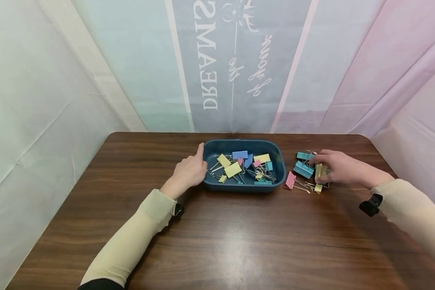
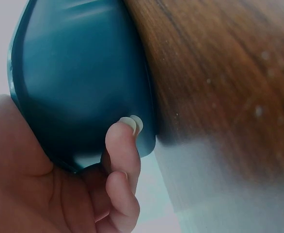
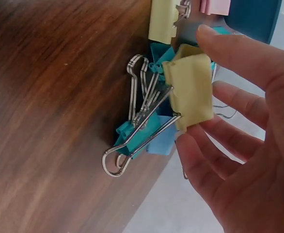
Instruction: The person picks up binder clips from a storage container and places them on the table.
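A dark blue plastic bin (image 1: pixel 243 187) stands near the table's back edge, with yellow, blue, pink and teal binder clips inside. My left hand (image 1: pixel 190 171) grips its left end; the left wrist view shows bent fingers (image 2: pixel 122 150) against the outer wall and the thumb side at the rim. Right of the bin, my right hand (image 1: pixel 338 167) reaches over a small pile of binder clips. Its thumb and fingers are spread around a large yellow binder clip (image 3: pixel 193 92), with fingertips at its edge. Teal binder clips (image 1: pixel 303 169) lie beside and under it.
A pink binder clip (image 1: pixel 290 180) lies between the bin and the pile. Another yellow clip (image 3: pixel 162 19) lies close by in the right wrist view. The brown wooden table (image 1: pixel 217 233) meets a printed cloth backdrop (image 1: pixel 235 80) behind, with pale cloth at both sides.
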The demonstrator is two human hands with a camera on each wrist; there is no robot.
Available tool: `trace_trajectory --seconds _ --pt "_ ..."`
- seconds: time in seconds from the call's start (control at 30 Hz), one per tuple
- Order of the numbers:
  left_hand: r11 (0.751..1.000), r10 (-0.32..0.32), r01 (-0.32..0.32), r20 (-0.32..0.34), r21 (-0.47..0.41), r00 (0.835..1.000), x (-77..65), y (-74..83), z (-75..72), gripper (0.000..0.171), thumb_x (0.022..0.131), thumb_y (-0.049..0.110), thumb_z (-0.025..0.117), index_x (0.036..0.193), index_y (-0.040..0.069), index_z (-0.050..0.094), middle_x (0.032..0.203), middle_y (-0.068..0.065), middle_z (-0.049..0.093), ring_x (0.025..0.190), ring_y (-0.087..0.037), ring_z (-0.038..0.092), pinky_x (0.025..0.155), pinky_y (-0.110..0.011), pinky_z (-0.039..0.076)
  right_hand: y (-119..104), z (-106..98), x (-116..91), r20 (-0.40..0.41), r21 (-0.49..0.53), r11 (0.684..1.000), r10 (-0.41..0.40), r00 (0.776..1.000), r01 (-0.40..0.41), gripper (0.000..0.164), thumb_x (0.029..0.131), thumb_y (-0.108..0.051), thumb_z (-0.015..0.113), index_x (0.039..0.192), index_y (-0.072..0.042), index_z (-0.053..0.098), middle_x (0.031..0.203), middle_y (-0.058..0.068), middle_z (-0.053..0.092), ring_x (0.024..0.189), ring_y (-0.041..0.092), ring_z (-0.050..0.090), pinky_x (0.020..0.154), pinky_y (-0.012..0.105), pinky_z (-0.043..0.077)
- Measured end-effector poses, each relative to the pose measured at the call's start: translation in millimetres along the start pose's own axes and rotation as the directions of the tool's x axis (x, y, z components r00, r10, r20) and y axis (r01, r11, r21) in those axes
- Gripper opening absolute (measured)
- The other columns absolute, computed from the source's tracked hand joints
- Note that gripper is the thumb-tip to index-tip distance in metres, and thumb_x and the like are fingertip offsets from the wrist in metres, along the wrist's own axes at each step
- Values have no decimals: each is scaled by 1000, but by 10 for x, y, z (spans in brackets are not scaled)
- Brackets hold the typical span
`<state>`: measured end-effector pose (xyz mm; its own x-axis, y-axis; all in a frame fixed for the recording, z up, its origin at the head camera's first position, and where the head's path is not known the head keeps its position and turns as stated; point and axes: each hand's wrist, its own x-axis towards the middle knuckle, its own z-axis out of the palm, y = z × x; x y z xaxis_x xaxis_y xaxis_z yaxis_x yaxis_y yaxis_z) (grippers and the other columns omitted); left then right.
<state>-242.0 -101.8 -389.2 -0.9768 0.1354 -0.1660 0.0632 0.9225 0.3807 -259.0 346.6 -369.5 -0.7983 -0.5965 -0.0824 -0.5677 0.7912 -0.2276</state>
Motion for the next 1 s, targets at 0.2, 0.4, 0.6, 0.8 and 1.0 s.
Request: trace_trajectory --seconds 0.2,0.4,0.6,0.8,1.0 --pt "1000 3 -3 -4 1 1000 -5 3 0 68 105 26 37 161 14 2 60 -8 56 46 -22 47 43 -33 35 -37 -122 5 -27 21 1000 -2 1000 3 44 83 -24 82 121 -6 68 110 7 61 94 24 63 74 43 52" --pt "1000 2 -2 -5 -9 1000 -4 1 2 67 105 25 37 161 12 4 60 -8 56 45 -22 47 44 -33 35 -175 -303 155 -64 54 998 -29 998 33 36 90 -24 75 120 -5 68 113 9 65 95 25 65 77 43 54" --pt "1000 7 -7 -9 -7 1000 2 4 19 67 105 26 38 161 13 4 62 -8 57 47 -23 50 45 -33 37 -409 -388 394 -67 87 995 -48 997 53 22 95 -23 70 115 -15 70 110 0 67 92 15 63 78 40 52" --pt "1000 4 -4 -2 -5 1000 -1 19 10 67 105 26 38 161 14 3 61 -8 57 46 -22 48 44 -33 36 -664 -432 707 -103 92 983 -152 983 161 19 94 -17 70 112 -10 72 103 -2 69 82 10 61 74 38 52" --pt "1000 -10 10 0 -6 1000 -6 6 6 68 105 26 37 162 16 2 62 -8 56 47 -23 49 45 -33 35 -979 -425 1051 -63 102 966 -232 971 238 18 95 -18 69 112 -10 71 96 -3 69 81 10 61 74 37 52"
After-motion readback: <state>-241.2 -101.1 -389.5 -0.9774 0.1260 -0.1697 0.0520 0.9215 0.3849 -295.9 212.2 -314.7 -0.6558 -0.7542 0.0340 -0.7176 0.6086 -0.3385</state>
